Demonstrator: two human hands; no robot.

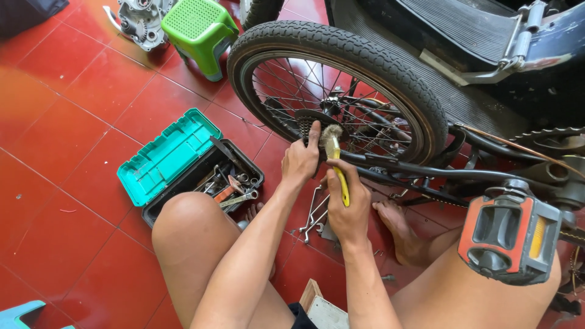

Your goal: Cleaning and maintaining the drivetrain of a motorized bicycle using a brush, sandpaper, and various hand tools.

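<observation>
Hands (323, 176) and brush (334, 159) partly hide sprocket (304, 125).

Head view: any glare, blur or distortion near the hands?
Head view: sharp at the left hand and right hand holding the yellow-handled brush; soft daylight, weak shadows; mild sheen on the red floor tiles; wide-angle bending at the edges, pedal looms large; no motion blur.

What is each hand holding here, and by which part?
Right hand grips a brush by its yellow handle; left hand holds nothing, fingers resting on the sprocket.
</observation>
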